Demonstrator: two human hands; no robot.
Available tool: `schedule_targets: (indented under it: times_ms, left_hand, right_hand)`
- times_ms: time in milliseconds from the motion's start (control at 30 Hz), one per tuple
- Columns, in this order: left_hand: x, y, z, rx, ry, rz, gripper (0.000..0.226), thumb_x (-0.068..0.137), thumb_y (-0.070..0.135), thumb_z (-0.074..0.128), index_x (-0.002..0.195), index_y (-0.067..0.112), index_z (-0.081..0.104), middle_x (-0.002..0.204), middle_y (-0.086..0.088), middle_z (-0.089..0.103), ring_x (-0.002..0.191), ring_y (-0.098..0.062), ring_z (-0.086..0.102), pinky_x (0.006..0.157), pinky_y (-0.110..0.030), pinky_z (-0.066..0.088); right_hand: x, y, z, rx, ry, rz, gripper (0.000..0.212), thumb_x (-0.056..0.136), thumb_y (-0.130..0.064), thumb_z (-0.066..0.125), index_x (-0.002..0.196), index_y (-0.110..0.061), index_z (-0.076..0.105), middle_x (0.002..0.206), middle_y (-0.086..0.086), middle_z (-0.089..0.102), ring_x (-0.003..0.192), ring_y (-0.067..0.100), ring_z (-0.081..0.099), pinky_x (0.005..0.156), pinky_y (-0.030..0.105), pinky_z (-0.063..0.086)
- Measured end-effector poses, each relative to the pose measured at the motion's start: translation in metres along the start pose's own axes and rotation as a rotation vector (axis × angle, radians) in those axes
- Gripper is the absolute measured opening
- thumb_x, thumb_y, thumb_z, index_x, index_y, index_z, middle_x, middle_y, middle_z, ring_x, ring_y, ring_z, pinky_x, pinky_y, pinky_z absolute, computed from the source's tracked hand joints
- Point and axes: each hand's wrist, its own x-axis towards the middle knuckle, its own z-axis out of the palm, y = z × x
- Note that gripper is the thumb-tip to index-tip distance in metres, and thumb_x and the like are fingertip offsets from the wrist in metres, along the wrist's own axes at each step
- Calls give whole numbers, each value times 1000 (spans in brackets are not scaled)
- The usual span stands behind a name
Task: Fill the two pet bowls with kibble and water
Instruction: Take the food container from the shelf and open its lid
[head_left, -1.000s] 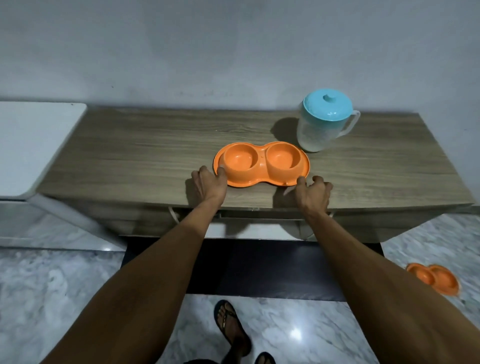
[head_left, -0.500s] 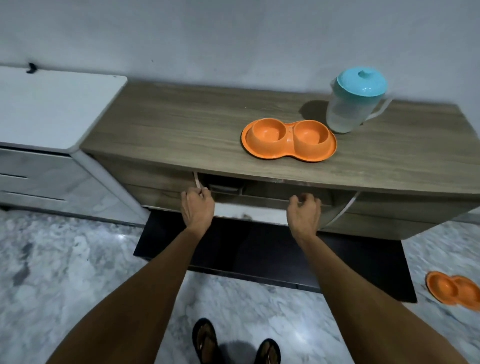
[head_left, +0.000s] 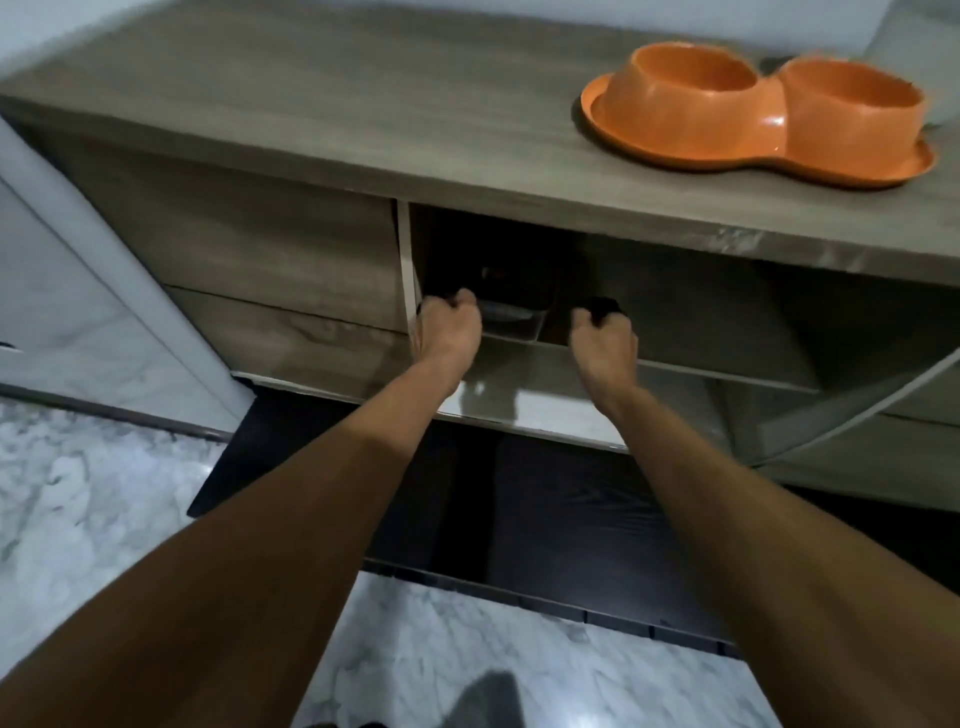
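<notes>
Up and right of the fingers, on the wooden surface (head_left: 363, 104), sits the orange double pet bowl (head_left: 753, 119), near the front edge. No kibble or water shows in what I can see of either cup. I judge it is parked there to free both hands for fetching supplies.

Below it, left hand (head_left: 448, 330) and right hand (head_left: 605, 338) reach into the open compartment (head_left: 675, 291) under the surface. The fingers (head_left: 462, 301) are curled narrow, tips lost in the dark; I cannot tell what they close on, if anything. Between the hands is a clear container (head_left: 511, 319), contents unreadable.

Tight on one side: left hand sits just beside the white panel edge (head_left: 406, 254). The surface lip overhangs above the knuckles. Open room lies toward me, over the pale shelf (head_left: 519, 410) and dark mat (head_left: 519, 509). Any pull should come straight back, low.
</notes>
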Motion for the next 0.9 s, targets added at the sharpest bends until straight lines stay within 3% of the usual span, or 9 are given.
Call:
schedule_targets:
  times_ms: [100,200,367,600,733,800,900]
  left_hand:
    - [12,-6,18,-53,43,21,46,102,34,40,135,2,47,133,-17,56,120,-32,54,83,-28,36]
    - [19,-7,29,-115,105,33,47,102,30,41,139,0,42,138,-18,52,123,-32,54,86,-29,38]
    - [26,-11,39,-112,157,50,43,100,32,44,128,1,54,134,-19,54,116,-34,58,97,-40,45]
    - [16,-20,26,-135,146,85,35,101,30,46,123,4,57,123,-16,62,112,-30,60,79,-29,40]
    - [-16,-18,2,-153,123,3,41,100,37,48,121,4,59,124,-18,62,117,-34,57,90,-31,44]
    - [-38,-13,-14,-118,116,-41,44,99,37,49,123,2,59,126,-22,61,121,-37,55,97,-36,44]
    - [-83,3,-41,-82,126,-90,42,98,35,50,117,-1,62,122,-24,63,118,-39,55,96,-38,43]
  right_hand:
    - [16,3,22,46,13,28,42,99,-27,49,134,-4,55,131,16,58,114,29,55,90,27,40]
    - [26,4,36,77,33,7,45,102,-34,44,141,-11,50,140,14,53,127,32,49,101,29,36]
    - [34,4,50,49,68,-40,42,104,-36,36,131,-10,56,133,16,58,121,34,54,90,29,37]
    - [25,7,48,180,73,19,39,99,-27,47,130,-6,58,129,15,60,112,31,56,98,33,43]
    - [-11,-4,38,193,36,84,40,98,-30,47,127,-4,59,129,18,61,114,32,56,92,31,41]
    - [-37,-16,27,188,14,101,39,99,-34,48,127,-10,61,128,14,64,117,31,57,97,33,42]
    - [-82,-34,3,199,-18,129,33,99,-33,48,123,-17,65,119,10,69,114,30,60,101,37,46]
